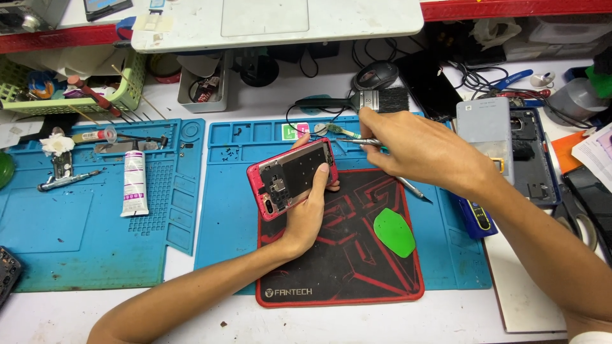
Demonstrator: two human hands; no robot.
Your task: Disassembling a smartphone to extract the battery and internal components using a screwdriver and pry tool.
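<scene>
1. Here, left hand (306,207) closed around an opened red phone (291,177), back cover off, insides facing up; held tilted just above the black-and-red pad (344,255), thumb over its right edge
2. Right hand (414,150) pinched shut on tweezers (357,141); tips point left, close to the phone's top right corner; contact cannot be told
3. A second thin metal tool (414,189) sticks out below the right hand, over the pad's right edge
4. Green oval pick (394,232) lies flat on the pad, right of the left hand, apart from it
5. Pad sits on a blue mat (229,223); a second blue mat (83,236) lies to its left on the desk (382,318)
6. Black brush (363,100) lies across the top of the near mat, just beyond the right hand
7. White tube (134,183) lies on the left mat; a screwdriver (67,180) farther left
8. Grey phone back (483,137) lies right of the right hand, near the wrist
9. Green basket (131,89) of tools at far left; black mouse (375,74) behind the brush
</scene>
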